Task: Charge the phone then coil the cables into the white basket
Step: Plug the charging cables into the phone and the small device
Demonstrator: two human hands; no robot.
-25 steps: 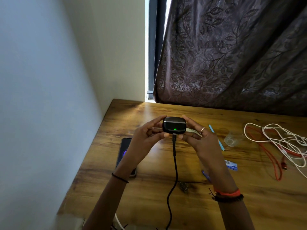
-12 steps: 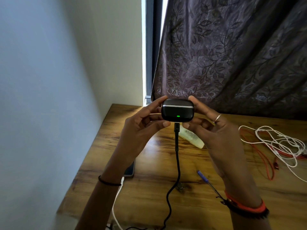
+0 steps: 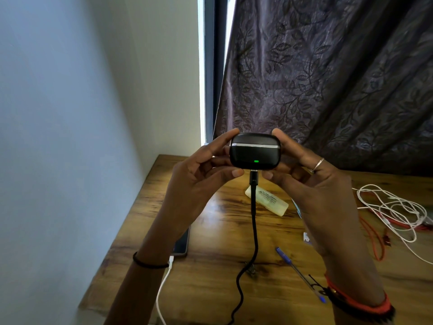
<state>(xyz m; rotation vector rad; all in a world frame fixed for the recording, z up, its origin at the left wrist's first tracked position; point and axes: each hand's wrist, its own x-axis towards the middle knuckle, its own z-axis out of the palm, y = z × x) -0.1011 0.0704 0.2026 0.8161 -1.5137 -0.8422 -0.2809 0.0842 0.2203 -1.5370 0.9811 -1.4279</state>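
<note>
Closest to me, a white charging cable (image 3: 170, 262) comes up over the near edge of the table (image 3: 210, 289) and is plugged into the near end of the phone (image 3: 182, 242). The phone lies flat under my left forearm, its long axis running away from me. I judge the charging step done. A blue pen (image 3: 284, 255) lies on the wood below my right wrist.

Above the table, both grips are closed on a black earbud charging case (image 3: 255, 152). The left grip (image 3: 194, 184) pinches its left end between thumb and fingertips, and the right grip (image 3: 321, 191) does the same at the right end. The green light faces me. A black cable (image 3: 253, 207) is plugged into the case's underside, hangs straight down, then bends toward me and runs off the near edge.

Beyond my hands a pale box (image 3: 267, 199) rests on the table.

The loose cables lie off to the right: a tangle of white cables (image 3: 398, 208) over an orange cable (image 3: 377, 245), well apart from the case and much nearer my right grip than my left. Coiling them, I judge, calls for freeing the right grip and reaching out sideways. The white basket is not in view, so I cannot tell which way it lies. A dark leaf-patterned curtain (image 3: 328, 78) hangs behind.
</note>
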